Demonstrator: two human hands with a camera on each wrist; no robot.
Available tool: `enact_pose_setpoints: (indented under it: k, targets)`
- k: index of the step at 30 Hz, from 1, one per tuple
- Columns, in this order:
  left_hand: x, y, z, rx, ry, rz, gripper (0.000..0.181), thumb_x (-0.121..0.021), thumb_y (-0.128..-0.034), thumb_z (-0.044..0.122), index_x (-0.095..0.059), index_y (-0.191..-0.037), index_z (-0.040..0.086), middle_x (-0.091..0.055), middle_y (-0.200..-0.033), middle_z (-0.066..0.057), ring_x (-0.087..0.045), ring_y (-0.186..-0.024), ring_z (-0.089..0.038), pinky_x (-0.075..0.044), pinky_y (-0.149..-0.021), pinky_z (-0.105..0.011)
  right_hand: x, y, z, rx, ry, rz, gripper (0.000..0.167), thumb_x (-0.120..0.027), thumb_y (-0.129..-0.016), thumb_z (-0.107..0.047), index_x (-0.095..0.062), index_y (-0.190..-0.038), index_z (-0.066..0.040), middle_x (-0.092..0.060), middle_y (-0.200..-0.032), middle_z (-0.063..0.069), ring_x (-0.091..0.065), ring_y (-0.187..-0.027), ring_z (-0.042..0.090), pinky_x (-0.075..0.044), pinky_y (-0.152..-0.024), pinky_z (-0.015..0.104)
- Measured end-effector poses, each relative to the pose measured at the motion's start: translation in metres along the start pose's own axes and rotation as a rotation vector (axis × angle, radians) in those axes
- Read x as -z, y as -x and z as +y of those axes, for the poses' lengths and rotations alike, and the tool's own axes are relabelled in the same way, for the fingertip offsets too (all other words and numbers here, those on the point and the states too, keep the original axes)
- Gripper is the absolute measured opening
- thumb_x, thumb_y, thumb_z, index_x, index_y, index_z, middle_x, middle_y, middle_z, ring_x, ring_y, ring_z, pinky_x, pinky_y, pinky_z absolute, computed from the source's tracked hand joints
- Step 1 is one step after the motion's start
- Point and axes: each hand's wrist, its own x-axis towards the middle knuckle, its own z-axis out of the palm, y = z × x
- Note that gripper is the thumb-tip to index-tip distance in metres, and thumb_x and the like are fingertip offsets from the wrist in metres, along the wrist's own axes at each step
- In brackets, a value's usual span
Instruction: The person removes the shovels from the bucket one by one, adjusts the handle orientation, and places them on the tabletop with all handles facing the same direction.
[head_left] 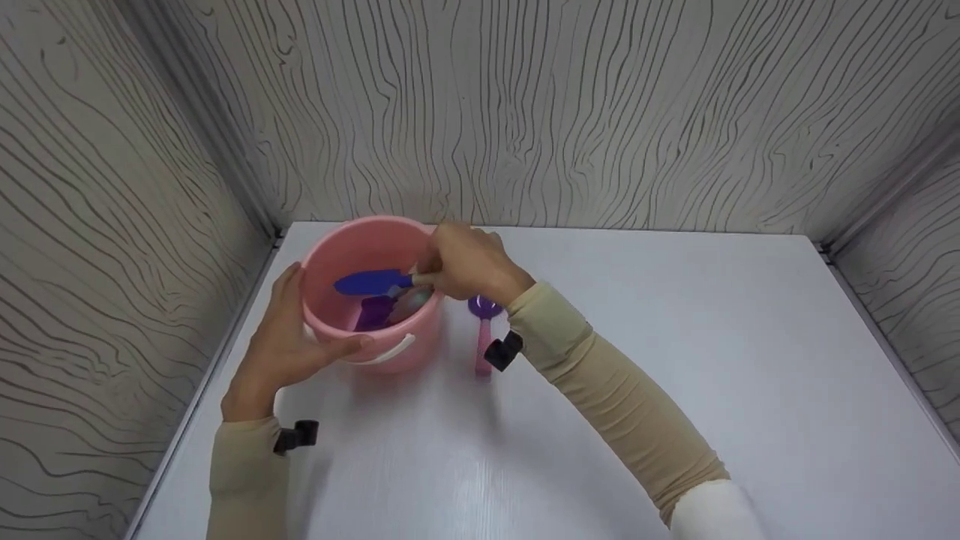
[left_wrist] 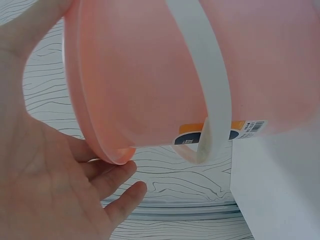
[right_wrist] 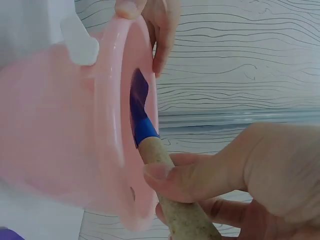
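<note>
A pink bucket (head_left: pixel 420 341) with a white handle (left_wrist: pixel 205 65) stands at the left of the white table. My left hand (head_left: pixel 289 341) grips its rim, thumb at the near side and fingers round the far left. Over the bucket's mouth, my right hand (head_left: pixel 469 262) holds a small trowel by its wooden handle (right_wrist: pixel 175 210). The trowel's blue blade (head_left: pixel 367 283) points left inside the rim. Below it in the bucket lie a purple tool (head_left: pixel 373 313) and a pale rounded thing (head_left: pixel 411 306), partly hidden.
Right of the bucket, a purple scoop with a pink handle (head_left: pixel 484 346) lies on the white table (head_left: pixel 675 360). Wood-patterned panels (head_left: pixel 525 112) rise behind and at both sides. The bucket stands close to the table's left edge.
</note>
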Motion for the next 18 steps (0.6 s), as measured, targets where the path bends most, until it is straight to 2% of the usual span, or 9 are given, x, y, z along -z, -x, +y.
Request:
enact_pose_setpoints:
  k: [4,7,11,14,18]
  targets:
    - [0.001,0.0,0.001,0.015,-0.033,-0.009,0.13,-0.093,-0.0735,0.062,-0.019,-0.171,0.017,-0.015,-0.177,-0.016,-0.032,-0.157,-0.046,-0.034,-0.118,-0.076,-0.002,0.011,0.009,-0.012,-0.064,0.041,0.008,-0.083,-0.095,-0.024,-0.089,-0.099,-0.02,-0.081,-0.091,-0.01,-0.069,-0.087,0.015,-0.051,-0.088,0.053]
    - [0.001,0.0,0.002,0.023,-0.028,-0.008,0.13,-0.093,-0.0734,0.062,-0.019,-0.171,0.018,-0.015,-0.177,-0.015,-0.033,-0.157,-0.045,-0.035,-0.118,-0.076,-0.003,0.02,0.017,-0.028,-0.102,0.057,0.01,-0.08,-0.097,-0.02,-0.088,-0.103,-0.02,-0.08,-0.096,-0.01,-0.068,-0.091,0.016,-0.052,-0.09,0.052]
    - [0.001,0.0,0.002,0.017,-0.011,-0.002,0.132,-0.094,-0.0722,0.062,-0.018,-0.171,0.018,-0.018,-0.176,-0.014,-0.037,-0.154,-0.043,-0.035,-0.118,-0.075,-0.004,0.031,0.029,-0.046,-0.109,0.09,0.025,-0.077,-0.092,-0.005,-0.087,-0.11,-0.019,-0.078,-0.105,-0.006,-0.068,-0.096,0.017,-0.057,-0.087,0.051]
    - [0.001,0.001,0.0,0.012,0.001,0.0,0.134,-0.095,-0.0709,0.062,-0.018,-0.171,0.018,-0.02,-0.174,-0.014,-0.04,-0.152,-0.041,-0.037,-0.118,-0.075,-0.006,0.038,0.037,-0.06,-0.133,0.117,0.029,-0.076,-0.091,-0.002,-0.086,-0.113,-0.017,-0.077,-0.104,-0.002,-0.069,-0.091,0.018,-0.059,-0.08,0.047]
    - [0.0,0.001,0.0,0.019,0.004,-0.003,0.135,-0.095,-0.0702,0.062,-0.017,-0.171,0.019,-0.021,-0.174,-0.014,-0.042,-0.15,-0.04,-0.037,-0.118,-0.074,-0.01,0.049,0.046,-0.083,-0.192,0.149,0.025,-0.076,-0.092,-0.002,-0.085,-0.113,-0.013,-0.072,-0.098,0.002,-0.069,-0.081,0.017,-0.059,-0.071,0.039]
